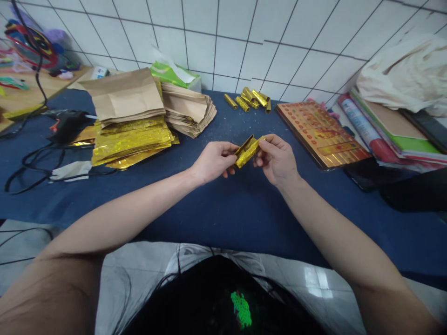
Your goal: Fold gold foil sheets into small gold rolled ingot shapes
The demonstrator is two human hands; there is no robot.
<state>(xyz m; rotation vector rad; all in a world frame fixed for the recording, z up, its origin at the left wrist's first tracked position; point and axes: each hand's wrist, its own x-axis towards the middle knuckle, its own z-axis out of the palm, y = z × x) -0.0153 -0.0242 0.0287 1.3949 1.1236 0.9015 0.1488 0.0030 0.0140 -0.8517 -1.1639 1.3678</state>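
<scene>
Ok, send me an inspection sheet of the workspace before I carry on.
Surface: blue cloth, with small pale specks.
Job's things: curled gold piece, held; gold rolls grouped near the wall.
Clutter: gold sheets, brown paper stacks, patterned red-gold stack.
Grips: left grip and right grip both hold the curled piece.
Cables: black cable looped on the cloth's left side.
Surroundings: white tiled wall behind.

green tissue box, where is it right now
In the head view, the green tissue box sits left of centre at the back of the table, near the tiled wall, just behind the right-hand brown paper stack.
</scene>
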